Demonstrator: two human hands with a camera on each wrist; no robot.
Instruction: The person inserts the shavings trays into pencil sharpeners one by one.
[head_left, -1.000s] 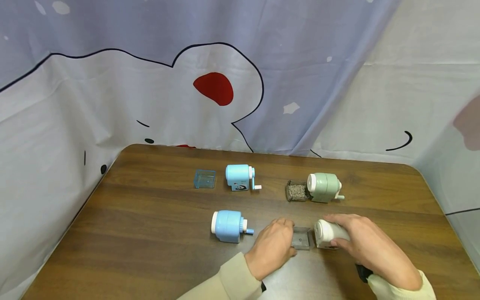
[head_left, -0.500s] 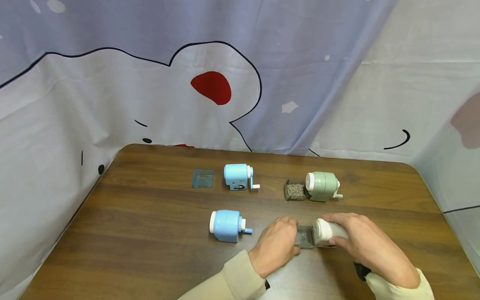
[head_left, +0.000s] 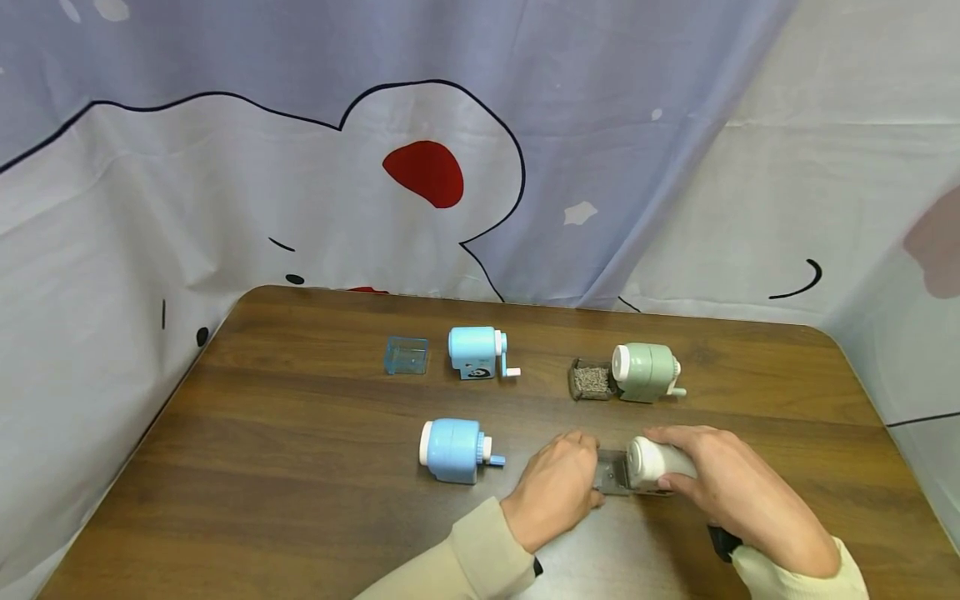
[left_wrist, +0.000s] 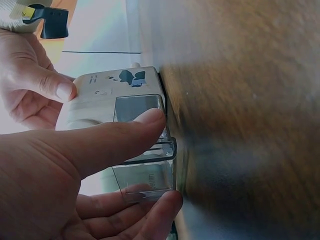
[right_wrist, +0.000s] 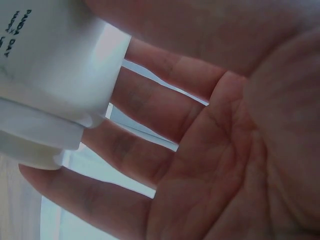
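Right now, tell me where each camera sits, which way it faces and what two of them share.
Head: worn on the head, facing forward and down over the table to the curtain; both the left hand and right hand show.
Left wrist: worn there, looking past the left thumb at the grey tray; the right hand shows beyond.
Right wrist: worn there, looking across the right palm at the white sharpener; only the right hand shows.
Shared: head and left wrist both show the tray.
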